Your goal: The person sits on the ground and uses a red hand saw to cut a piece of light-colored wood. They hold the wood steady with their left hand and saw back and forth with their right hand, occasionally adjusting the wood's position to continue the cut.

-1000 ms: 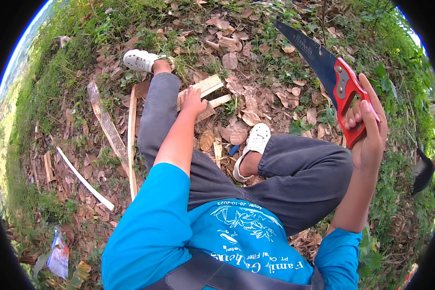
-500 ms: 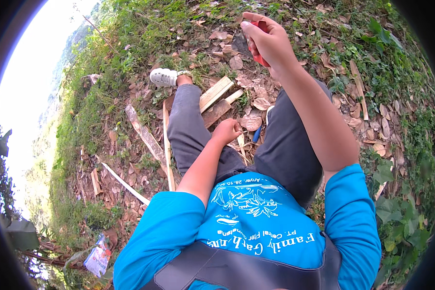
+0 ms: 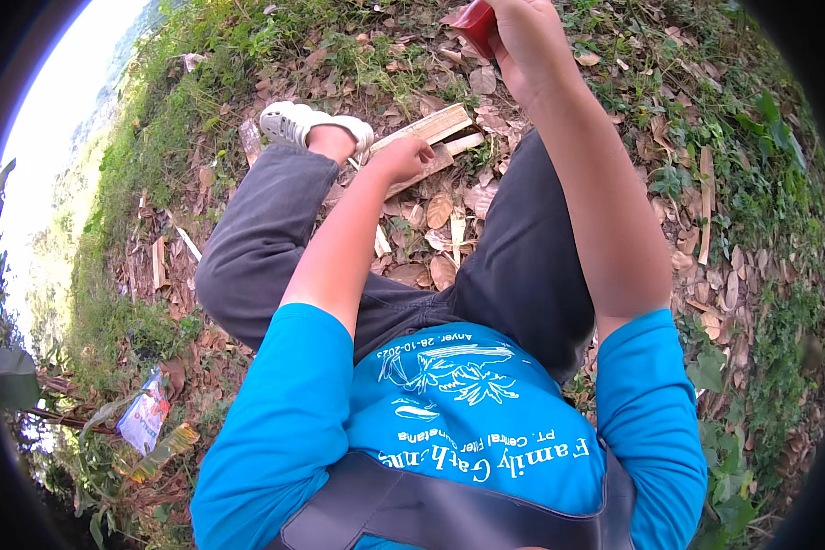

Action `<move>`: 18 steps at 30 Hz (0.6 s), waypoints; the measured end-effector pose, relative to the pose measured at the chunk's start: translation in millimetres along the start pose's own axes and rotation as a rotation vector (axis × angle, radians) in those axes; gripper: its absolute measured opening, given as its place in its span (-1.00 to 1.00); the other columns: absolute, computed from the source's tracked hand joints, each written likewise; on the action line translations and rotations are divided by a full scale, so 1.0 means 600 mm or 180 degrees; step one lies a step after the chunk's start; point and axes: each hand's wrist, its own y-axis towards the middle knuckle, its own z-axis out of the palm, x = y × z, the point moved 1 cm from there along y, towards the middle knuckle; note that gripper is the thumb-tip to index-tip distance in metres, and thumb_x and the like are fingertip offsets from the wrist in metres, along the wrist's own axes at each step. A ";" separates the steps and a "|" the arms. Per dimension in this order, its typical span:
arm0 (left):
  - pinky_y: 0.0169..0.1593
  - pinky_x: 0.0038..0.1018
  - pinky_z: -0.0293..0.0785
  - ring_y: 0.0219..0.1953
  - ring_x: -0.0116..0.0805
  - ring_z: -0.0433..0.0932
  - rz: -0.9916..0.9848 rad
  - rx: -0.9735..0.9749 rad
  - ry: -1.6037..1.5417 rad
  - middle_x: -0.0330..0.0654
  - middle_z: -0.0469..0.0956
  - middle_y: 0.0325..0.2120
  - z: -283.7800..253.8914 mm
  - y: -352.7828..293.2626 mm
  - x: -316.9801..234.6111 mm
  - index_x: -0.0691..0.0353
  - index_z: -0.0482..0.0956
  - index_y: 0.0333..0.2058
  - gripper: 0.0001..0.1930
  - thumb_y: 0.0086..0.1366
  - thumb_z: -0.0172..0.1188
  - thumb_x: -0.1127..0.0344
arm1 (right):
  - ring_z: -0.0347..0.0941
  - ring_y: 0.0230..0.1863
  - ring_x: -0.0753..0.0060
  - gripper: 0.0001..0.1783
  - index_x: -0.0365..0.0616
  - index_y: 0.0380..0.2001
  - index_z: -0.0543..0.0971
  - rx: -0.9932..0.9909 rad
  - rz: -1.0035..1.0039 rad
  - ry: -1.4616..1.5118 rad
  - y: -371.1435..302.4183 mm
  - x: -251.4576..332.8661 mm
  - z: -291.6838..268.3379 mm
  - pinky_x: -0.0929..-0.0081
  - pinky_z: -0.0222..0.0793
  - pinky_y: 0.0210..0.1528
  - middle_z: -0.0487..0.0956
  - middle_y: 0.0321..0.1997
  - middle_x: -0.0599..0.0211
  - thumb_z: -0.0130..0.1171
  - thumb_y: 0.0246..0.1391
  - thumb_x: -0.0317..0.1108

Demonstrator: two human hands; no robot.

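Note:
At the top edge my right hand is closed around a smooth red object; the frame cuts off part of it, so its kind does not show. My left hand has its fingers curled in, low over the wood pieces between my feet. Whether anything is inside those fingers is hidden. Just beyond it lies a pale squared piece of wood. Beside that, a flatter wooden piece runs partly under my hand.
My left foot wears a white clog. Dry leaves and green weeds cover the sloping ground. A long wood strip lies at the right, a short wood piece at the left. A crumpled plastic packet is at the lower left.
My left hand has moved forward and left to the wood pieces. My right hand has gone farther up with the red object. My left knee has swung outward; a blue item between my legs no longer shows.

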 end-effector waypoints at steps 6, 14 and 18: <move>0.21 -0.19 0.49 0.12 0.00 0.60 -0.0173 -0.0147 -0.0174 0.05 0.65 0.04 -0.041 0.077 0.013 0.19 0.62 0.09 -0.61 0.32 0.17 0.23 | 0.52 -0.28 0.46 -0.57 -0.14 0.21 0.38 0.0274 0.0123 0.0246 0.015 -0.010 -0.009 0.37 0.55 -0.24 0.52 -0.23 0.32 0.15 0.34 -0.33; 0.49 0.10 0.06 0.51 0.11 0.07 -0.1038 -0.0328 0.0476 -0.02 0.08 0.49 0.105 0.099 0.188 -0.04 0.08 0.48 -0.05 0.20 0.39 0.04 | 0.49 -0.24 0.46 -0.52 -0.26 0.28 0.33 0.0295 -0.0090 -0.0068 -0.011 -0.015 0.033 0.47 0.51 -0.26 0.49 -0.17 0.25 0.07 0.38 -0.33; 0.52 0.26 -0.20 0.59 0.11 -0.24 -0.1367 -0.0008 0.0756 -0.06 -0.25 0.58 0.116 0.117 0.202 -0.10 -0.25 0.55 0.19 0.16 0.44 -0.08 | 0.36 -0.08 0.50 -0.43 -0.38 0.42 0.17 0.0967 0.0266 -0.0105 0.028 -0.016 -0.021 0.46 0.38 -0.05 0.38 0.01 0.19 -0.06 0.49 -0.31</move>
